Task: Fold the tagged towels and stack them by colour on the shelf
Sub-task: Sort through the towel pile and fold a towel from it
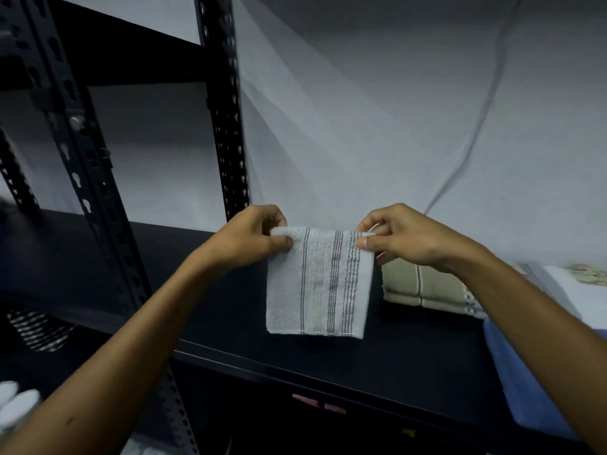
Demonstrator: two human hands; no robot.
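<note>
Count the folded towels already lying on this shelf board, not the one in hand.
3 that I can see: a beige towel behind the right hand, a pale striped towel beside it, and a blue towel nearest. The right arm may hide more.

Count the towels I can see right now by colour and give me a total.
Pale striped, held up: 1
Beige, folded on the shelf: 1
Blue, at the right: 1
White with striped edge, far right: 1
Total: 4

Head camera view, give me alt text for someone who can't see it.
Two hands, left and right, pinch the top corners of a folded pale striped towel above a dark shelf. A beige towel and a blue towel lie to the right.
</note>
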